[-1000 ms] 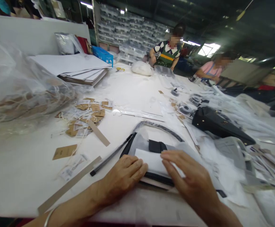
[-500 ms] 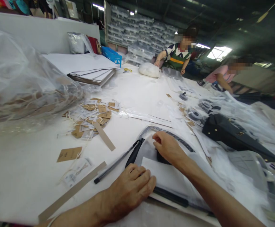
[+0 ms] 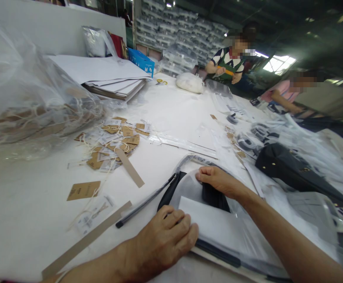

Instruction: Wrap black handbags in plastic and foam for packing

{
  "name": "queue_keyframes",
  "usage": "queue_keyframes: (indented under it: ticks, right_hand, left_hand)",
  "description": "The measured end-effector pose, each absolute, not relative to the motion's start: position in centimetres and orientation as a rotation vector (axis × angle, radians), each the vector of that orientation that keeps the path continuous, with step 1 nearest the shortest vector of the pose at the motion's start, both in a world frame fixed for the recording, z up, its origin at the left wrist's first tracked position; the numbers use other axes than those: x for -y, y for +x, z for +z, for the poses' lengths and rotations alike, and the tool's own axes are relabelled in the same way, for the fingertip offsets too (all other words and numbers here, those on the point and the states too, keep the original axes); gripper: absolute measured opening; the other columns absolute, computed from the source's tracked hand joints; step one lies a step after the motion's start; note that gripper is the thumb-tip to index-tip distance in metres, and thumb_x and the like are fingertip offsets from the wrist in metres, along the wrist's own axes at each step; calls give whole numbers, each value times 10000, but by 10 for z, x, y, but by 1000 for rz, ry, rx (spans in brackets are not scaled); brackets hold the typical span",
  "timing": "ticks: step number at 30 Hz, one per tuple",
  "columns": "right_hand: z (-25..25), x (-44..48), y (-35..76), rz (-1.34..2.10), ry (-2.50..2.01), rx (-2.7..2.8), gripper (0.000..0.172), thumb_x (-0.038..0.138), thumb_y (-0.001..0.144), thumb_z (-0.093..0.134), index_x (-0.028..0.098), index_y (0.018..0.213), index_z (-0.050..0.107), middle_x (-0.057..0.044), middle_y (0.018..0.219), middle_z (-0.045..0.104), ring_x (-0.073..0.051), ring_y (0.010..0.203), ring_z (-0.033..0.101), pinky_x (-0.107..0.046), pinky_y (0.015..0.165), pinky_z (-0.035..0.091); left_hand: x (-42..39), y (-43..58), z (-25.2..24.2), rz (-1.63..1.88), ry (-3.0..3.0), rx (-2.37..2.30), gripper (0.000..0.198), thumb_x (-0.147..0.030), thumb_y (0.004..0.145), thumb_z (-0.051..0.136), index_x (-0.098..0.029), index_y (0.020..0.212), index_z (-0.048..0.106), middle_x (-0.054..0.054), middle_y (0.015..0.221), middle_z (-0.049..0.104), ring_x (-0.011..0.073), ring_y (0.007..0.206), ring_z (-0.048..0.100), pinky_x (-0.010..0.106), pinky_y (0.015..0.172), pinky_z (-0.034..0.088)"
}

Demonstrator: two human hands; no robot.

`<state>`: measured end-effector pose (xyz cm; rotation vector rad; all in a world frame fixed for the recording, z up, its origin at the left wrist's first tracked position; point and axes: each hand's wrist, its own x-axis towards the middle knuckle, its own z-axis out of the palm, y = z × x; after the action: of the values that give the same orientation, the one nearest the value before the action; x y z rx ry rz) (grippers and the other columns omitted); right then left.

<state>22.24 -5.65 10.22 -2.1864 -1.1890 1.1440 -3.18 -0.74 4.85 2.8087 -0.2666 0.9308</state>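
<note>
A black bag (image 3: 218, 254) lies in front of me, largely covered by a translucent sheet (image 3: 186, 186) and a white sheet of paper (image 3: 203, 214). My left hand (image 3: 171, 236) rests with curled fingers on its near left edge. My right hand (image 3: 218, 181) has thumb and fingers pinched at the upper edge of the translucent sheet, beside a black part of the bag. A plastic-wrapped strap (image 3: 148, 198) arcs around the far side of the bag, its dark end lying on the table. What sits beneath my left fingers is partly hidden.
Brown paper tags (image 3: 127, 137) with strings lie in a pile left of centre. A large clear plastic bag (image 3: 35, 90) stands farther left. White boards (image 3: 106, 72) are stacked behind. Another black bag (image 3: 295, 173) lies right. Two people work across the table (image 3: 171, 110).
My right hand has shifted slightly right and now pinches the sheet's edge, showing more of the black part below it. My left hand stays nearly in place. The far co-worker's hands have lifted.
</note>
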Motion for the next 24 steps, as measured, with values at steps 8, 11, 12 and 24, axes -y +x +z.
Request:
queue_keyframes:
  ticks: [8, 11, 12, 24]
  right_hand:
    - [79, 51, 221, 1012, -2293, 1105, 203, 301, 617, 707, 204, 645, 531, 51, 551, 495, -107, 528, 387, -252, 504, 263]
    - [82, 47, 214, 812, -2352, 1174, 206, 183, 575, 720, 212, 607, 518, 55, 538, 508, -113, 543, 413, -260, 517, 250]
    - [85, 47, 211, 771, -2358, 1203, 170, 170, 598, 698, 211, 608, 534, 52, 542, 522, -117, 547, 426, -262, 525, 258]
    - [108, 54, 187, 1198, -1910, 1181, 346, 465, 825, 617, 205, 1037, 701, -37, 1059, 715, -213, 951, 620, -334, 866, 461]
  left_hand:
    - [11, -30, 50, 897, 2774, 328, 263, -147, 992, 442, -114, 1196, 605, 85, 1086, 651, 190, 965, 587, 360, 878, 498]
    - [10, -29, 51, 914, 2750, 325, 261, -142, 985, 453, -103, 1189, 612, 78, 1078, 657, 195, 955, 586, 362, 864, 497]
    - [10, -29, 51, 914, 2751, 322, 260, -142, 984, 457, -100, 1189, 612, 77, 1076, 657, 196, 953, 585, 364, 861, 496]
    - [11, -30, 52, 870, 2752, 330, 267, -132, 993, 423, -102, 1206, 581, 84, 1050, 643, 198, 962, 580, 364, 837, 488]
